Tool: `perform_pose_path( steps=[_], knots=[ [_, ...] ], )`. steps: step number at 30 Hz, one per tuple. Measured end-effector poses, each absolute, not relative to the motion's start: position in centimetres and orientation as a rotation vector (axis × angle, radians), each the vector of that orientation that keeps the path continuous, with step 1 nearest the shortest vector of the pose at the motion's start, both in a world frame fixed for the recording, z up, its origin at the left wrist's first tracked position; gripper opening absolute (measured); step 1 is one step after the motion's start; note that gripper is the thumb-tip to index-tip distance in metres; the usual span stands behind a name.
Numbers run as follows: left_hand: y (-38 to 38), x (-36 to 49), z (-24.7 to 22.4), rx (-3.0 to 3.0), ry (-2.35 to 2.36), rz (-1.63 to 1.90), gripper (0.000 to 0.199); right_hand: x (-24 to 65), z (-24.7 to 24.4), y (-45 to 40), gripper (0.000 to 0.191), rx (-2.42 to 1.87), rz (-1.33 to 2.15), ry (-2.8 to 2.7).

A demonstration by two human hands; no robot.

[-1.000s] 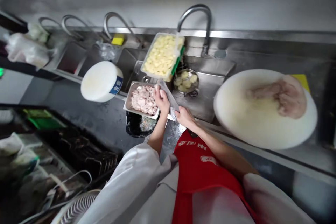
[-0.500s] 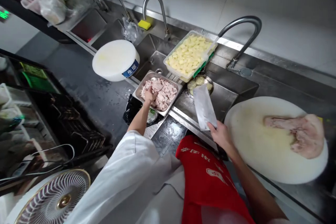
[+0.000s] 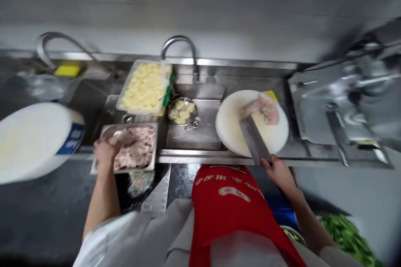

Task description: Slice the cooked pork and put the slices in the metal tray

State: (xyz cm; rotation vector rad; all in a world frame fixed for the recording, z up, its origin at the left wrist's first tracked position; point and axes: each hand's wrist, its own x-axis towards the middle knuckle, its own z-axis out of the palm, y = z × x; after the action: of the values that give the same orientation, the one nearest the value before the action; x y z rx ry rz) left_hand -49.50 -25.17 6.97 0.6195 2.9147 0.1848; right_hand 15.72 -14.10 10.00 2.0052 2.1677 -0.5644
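My right hand [image 3: 280, 174] is closed round the handle of a broad cleaver [image 3: 254, 138]. Its blade lies over the near part of a round white cutting board [image 3: 230, 123]. A pale pink slab of raw meat [image 3: 267, 110] rests toward the board's far right, just past the blade's tip. On the left, my left hand [image 3: 106, 152] is at the left side of a metal tray [image 3: 153, 160] filled with small pieces of pale meat [image 3: 138, 150]. Its fingers are blurred, partly over the meat, so whether they grip any is unclear.
A plastic tub [image 3: 120, 102] of peeled pale pieces stands behind the meat tray. Beside it, a metal bowl [image 3: 188, 123] sits at the sink [image 3: 206, 135] under a curved faucet [image 3: 180, 38]. Another thick white board [image 3: 31, 137] is at far left. Metal equipment [image 3: 332, 112] stands right.
The view has swung to the right. The cleaver has moved from over the sink to over the cutting board. My left hand has shifted from the middle of the meat to the tray's left side.
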Motion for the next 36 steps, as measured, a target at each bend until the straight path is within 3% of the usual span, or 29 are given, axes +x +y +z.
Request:
perform_pose_path(
  steps=[4, 9, 13, 16, 18, 26, 31, 36],
  knots=[
    [-18.8, -44.5, 5.1, 0.981, 2.887, 0.432, 0.038, 20.7, 10.1, -13.7, 0.027, 2.077, -0.455, 2.080],
    [-7.3, -25.1, 4.7, 1.430, 2.191, 0.840, 0.029, 26.6, 8.0, -13.0, 0.026, 2.076, -0.522, 2.065],
    [2.3, -8.2, 4.7, 1.758, 1.835, 0.774, 0.033, 29.8, 6.7, -11.9, 0.026, 2.040, -0.668, 2.033],
    [7.7, 0.1, 4.3, 1.928, 1.857, 0.533, 0.055, 32.1, 6.3, -11.1, 0.027, 1.995, -0.806, 2.014],
    [10.1, 2.7, 4.0, 1.939, 1.892, 0.403, 0.062, 33.7, 6.1, -10.5, 0.026, 1.953, -0.874, 2.043],
    [12.0, 1.2, 5.5, 1.905, 1.978, 0.006, 0.048, 39.5, 5.3, -7.6, 0.023, 1.836, -0.971, 2.141],
    [13.0, 6.0, 4.7, 2.158, 1.931, -0.232, 0.062, 40.9, 4.7, -5.6, 0.022, 1.800, -0.953, 2.182],
    [15.4, 8.6, 3.8, 2.113, 1.958, -0.357, 0.035, 41.5, 4.1, -4.5, 0.024, 1.761, -0.991, 2.219]
  ],
)
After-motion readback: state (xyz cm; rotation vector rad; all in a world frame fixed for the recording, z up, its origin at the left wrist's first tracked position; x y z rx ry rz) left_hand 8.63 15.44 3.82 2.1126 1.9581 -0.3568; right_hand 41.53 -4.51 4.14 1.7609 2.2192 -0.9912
